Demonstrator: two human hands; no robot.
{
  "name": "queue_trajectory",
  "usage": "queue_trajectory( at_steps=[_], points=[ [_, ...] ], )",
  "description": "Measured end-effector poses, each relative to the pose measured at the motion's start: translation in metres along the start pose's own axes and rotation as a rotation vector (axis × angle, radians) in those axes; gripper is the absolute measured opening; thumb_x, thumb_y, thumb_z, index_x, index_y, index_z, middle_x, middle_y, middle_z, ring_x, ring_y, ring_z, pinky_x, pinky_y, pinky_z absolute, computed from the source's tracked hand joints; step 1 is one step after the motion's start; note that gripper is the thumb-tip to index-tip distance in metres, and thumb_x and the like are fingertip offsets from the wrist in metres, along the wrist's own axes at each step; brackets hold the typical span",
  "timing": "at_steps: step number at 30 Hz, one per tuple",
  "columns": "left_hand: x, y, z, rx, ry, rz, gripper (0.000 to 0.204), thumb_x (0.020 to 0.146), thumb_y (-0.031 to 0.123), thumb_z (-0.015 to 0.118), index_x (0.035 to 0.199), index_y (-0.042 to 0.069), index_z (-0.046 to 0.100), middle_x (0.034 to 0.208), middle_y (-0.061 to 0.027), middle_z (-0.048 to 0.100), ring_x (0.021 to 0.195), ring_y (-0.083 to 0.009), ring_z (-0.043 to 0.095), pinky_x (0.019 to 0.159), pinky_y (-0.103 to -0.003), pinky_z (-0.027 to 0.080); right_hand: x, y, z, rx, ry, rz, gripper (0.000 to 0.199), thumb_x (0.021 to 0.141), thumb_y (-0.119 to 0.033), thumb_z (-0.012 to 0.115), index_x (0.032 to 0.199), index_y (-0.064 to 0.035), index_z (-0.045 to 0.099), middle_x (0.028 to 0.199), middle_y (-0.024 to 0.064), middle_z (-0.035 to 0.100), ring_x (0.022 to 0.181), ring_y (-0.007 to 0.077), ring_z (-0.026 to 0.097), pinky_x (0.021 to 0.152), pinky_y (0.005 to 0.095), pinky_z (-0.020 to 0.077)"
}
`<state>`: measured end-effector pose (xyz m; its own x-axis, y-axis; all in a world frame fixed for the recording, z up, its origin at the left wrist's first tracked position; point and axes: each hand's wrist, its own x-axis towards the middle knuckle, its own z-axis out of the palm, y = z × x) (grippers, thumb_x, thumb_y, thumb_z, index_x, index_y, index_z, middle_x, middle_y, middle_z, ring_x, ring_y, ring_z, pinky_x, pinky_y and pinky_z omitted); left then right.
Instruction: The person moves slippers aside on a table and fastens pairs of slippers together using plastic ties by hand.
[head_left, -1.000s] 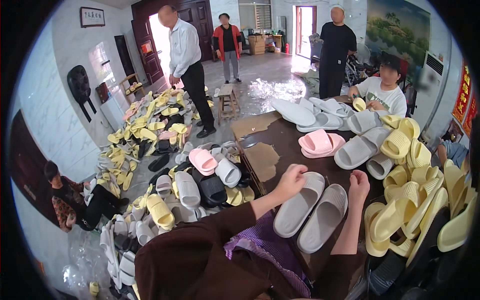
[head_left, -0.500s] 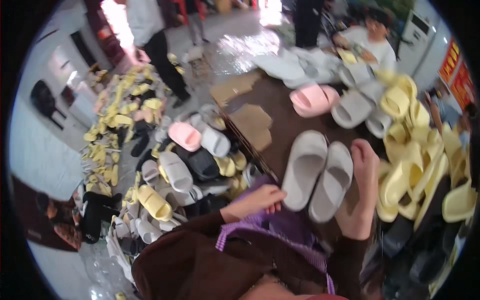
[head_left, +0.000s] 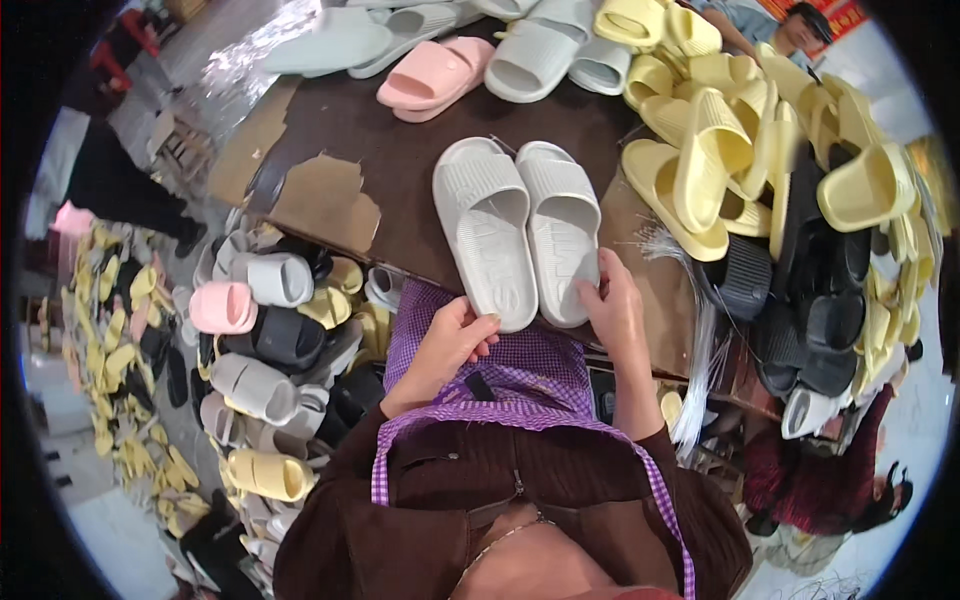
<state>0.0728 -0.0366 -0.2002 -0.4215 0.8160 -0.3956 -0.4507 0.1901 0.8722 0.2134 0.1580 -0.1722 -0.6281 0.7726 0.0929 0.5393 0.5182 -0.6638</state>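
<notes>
Gray slippers (head_left: pixel 485 220) already paired side by side, your left hand (head_left: pixel 450 345) and right hand (head_left: pixel 618 300) each pinch one; yellow slippers (head_left: pixel 710 155) lie heaped.

Pale grey slippers (head_left: pixel 485 240) of matt, foam-like plastic, their straps (head_left: pixel 485 182) finely ribbed and rims smooth. The dark worktop (head_left: pixel 395 150) is smooth with a faint sheen, its torn brown sheet (head_left: pixel 325 205) matt and papery. The purple checked apron (head_left: pixel 540 365) is woven cloth. White strands (head_left: pixel 700 385) look like thin, glossy plastic. Yellow slippers (head_left: pixel 712 165) are matt and ribbed.
</notes>
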Motion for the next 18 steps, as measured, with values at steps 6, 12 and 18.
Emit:
queue_trajectory(
  at_steps=[6, 12, 18],
  points=[
    [-0.005, 0.002, 0.015, -0.01, 0.055, 0.137, 0.019, 0.086, 0.017, 0.058, 0.092, 0.0, 0.053, 0.074, -0.0046, 0.057, 0.058, -0.007, 0.051, 0.051, -0.021, 0.041, 0.001, 0.008, -0.021, 0.77, -0.015, 0.167, 0.049, 0.075, -0.007, 0.064, 0.12, 0.0046, 0.049, 0.102, 0.0077, 0.062, 0.086, 0.0142, 0.058, 0.075, 0.0274, 0.0475],
    [0.004, 0.007, 0.022, -0.063, 0.136, 0.223, 0.02, 0.085, 0.013, 0.06, 0.095, -0.001, 0.051, 0.072, -0.0071, 0.057, 0.051, -0.0097, 0.049, 0.043, -0.022, 0.039, -0.001, -0.031, -0.005, 0.972, -0.018, 0.018, 0.046, 0.075, -0.01, 0.061, 0.118, 0.0036, 0.052, 0.096, 0.0076, 0.061, 0.084, 0.0126, 0.057, 0.074, 0.026, 0.0471],
    [0.019, 0.013, 0.052, -0.284, 0.02, 0.241, 0.022, 0.085, 0.012, 0.062, 0.101, -0.001, 0.052, 0.076, -0.0062, 0.059, 0.053, -0.0101, 0.053, 0.044, -0.021, 0.041, -0.012, -0.057, -0.018, 0.702, -0.043, -0.103, 0.051, 0.075, -0.014, 0.063, 0.122, 0.0012, 0.049, 0.099, 0.0072, 0.06, 0.089, 0.0127, 0.056, 0.078, 0.0268, 0.0464]
  ],
)
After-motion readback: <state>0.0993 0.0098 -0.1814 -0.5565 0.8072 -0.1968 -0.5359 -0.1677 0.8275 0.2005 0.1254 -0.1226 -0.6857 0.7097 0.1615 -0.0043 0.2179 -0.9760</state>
